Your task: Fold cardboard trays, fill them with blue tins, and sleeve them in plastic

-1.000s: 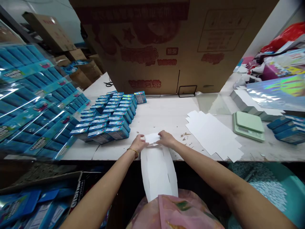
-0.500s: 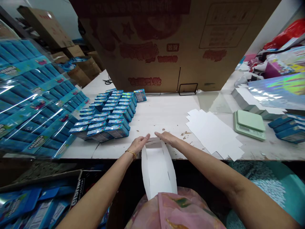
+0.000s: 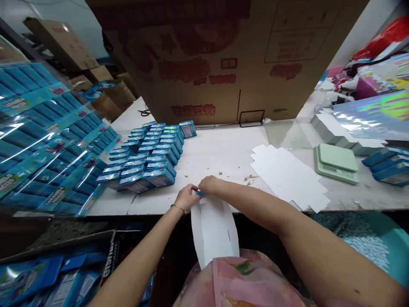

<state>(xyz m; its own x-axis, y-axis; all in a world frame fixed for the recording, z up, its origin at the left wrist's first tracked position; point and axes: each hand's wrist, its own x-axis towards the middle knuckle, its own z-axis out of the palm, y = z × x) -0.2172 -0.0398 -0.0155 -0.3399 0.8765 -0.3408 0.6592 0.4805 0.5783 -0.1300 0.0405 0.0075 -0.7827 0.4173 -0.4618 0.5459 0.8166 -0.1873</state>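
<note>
A long white cardboard sheet [image 3: 215,232] with its sides bent up stretches from the table's front edge to my lap. My left hand [image 3: 187,197] pinches its far left corner. My right hand [image 3: 209,185] is curled over the far end, close against the left fingertips. A small patch of blue [image 3: 200,193] shows between the two hands, perhaps the card's printed outer face. My fingers partly hide the far end of the sheet.
Rows of small blue boxes [image 3: 148,160] stand left, beside plastic-wrapped display packs [image 3: 51,140]. Flat white card blanks [image 3: 287,175] and a green scale [image 3: 336,163] lie right. A large carton [image 3: 220,64] stands behind; a teal tub [image 3: 383,238] sits below the table's right side.
My right hand has moved left along the far end, toward my left hand, and its fingers have curled in. The blue patch has come into view between them.
</note>
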